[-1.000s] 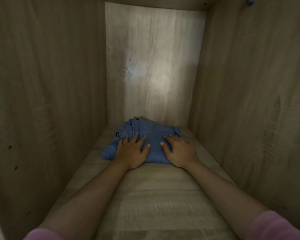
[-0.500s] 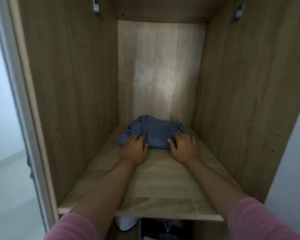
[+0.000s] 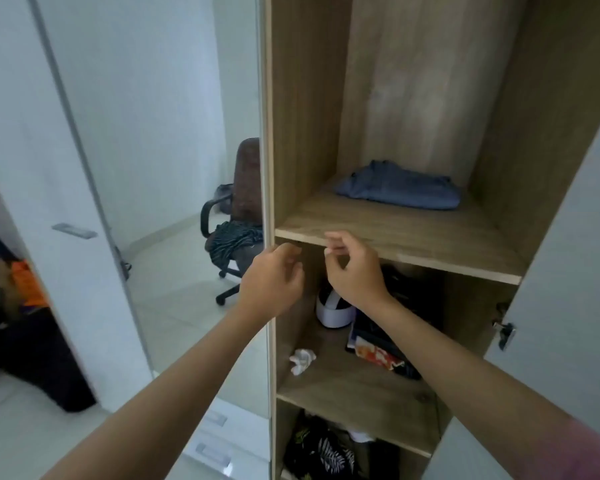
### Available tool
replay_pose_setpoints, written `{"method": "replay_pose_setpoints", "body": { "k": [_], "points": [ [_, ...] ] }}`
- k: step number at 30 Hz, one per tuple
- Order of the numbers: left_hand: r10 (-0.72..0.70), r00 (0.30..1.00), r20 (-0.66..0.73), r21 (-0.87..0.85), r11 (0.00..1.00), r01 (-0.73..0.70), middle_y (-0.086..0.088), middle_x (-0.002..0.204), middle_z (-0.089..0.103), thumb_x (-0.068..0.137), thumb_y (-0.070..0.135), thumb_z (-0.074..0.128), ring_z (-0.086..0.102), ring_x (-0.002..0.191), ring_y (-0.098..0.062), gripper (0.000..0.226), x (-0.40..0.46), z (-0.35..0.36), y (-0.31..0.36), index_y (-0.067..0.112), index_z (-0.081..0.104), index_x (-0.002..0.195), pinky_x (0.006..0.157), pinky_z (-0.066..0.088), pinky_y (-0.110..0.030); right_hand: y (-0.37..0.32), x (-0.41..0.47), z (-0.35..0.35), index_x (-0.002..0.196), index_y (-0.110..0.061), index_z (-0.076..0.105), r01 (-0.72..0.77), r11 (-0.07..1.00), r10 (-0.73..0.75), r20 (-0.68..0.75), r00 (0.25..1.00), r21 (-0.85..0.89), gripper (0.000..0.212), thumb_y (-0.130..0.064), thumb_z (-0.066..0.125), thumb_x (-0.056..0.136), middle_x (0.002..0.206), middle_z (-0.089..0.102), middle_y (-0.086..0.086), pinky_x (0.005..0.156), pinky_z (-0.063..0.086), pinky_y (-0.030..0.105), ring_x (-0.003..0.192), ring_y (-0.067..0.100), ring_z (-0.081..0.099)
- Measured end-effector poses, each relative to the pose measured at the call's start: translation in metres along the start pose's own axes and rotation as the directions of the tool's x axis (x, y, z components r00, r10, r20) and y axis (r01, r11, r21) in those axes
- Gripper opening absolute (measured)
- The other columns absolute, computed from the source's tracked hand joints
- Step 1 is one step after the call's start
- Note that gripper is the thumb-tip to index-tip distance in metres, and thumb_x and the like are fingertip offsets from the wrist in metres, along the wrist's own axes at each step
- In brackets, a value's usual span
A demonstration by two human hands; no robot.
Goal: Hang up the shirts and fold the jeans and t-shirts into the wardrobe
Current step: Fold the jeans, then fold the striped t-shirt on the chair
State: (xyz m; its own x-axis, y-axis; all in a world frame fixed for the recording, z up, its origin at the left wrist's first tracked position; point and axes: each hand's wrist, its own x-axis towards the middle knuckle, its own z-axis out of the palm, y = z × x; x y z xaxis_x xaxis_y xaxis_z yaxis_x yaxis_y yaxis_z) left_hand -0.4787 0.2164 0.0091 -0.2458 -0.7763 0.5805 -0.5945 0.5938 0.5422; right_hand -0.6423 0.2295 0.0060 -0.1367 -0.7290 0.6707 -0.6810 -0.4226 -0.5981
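Folded blue jeans lie at the back of a wooden wardrobe shelf. Both hands are out of the wardrobe, in front of the shelf's front edge. My left hand hangs with loosely curled fingers and holds nothing. My right hand is beside it, fingers loosely bent, also holding nothing. Neither hand touches the jeans.
The lower shelf holds a white round object, a crumpled white cloth and a colourful packet. Dark patterned clothes lie on the bottom. A mirrored door at left shows an office chair with striped cloth.
Both hands have lifted off the jeans and drawn back out past the shelf edge. The view has pulled back from the wardrobe, and the jeans stay on the shelf.
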Motion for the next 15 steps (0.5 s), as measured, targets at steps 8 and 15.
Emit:
{"method": "replay_pose_setpoints", "body": {
  "k": [8,15],
  "points": [
    [-0.494,0.847,-0.194,0.101,0.849,0.518,0.006,0.096,0.065,0.087,0.019,0.053,0.060,0.075,-0.008,0.024,-0.169,-0.134,-0.114,0.020,0.063,0.109,0.065,0.044,-0.021,-0.111,-0.089,0.178,0.108,-0.013,0.064,-0.018,0.977,-0.078,0.439,0.895,0.211,0.021,-0.014,0.051,0.092,0.090,0.063,-0.005,0.069,0.043,0.015,0.077,0.002,0.056],
    [-0.731,0.514,-0.449,0.060,0.549,0.833,0.004,0.098,0.064,0.088,0.020,0.050,0.061,0.082,-0.014,0.026,-0.329,-0.271,-0.204,0.020,0.061,0.113,0.073,0.050,-0.028,-0.259,-0.176,0.357,0.108,-0.013,0.064,0.081,0.909,-0.375,0.717,0.588,0.409,0.022,-0.015,0.049,0.092,0.095,0.067,0.002,0.076,0.052,0.026,0.084,0.012,0.062]
  ]
}}
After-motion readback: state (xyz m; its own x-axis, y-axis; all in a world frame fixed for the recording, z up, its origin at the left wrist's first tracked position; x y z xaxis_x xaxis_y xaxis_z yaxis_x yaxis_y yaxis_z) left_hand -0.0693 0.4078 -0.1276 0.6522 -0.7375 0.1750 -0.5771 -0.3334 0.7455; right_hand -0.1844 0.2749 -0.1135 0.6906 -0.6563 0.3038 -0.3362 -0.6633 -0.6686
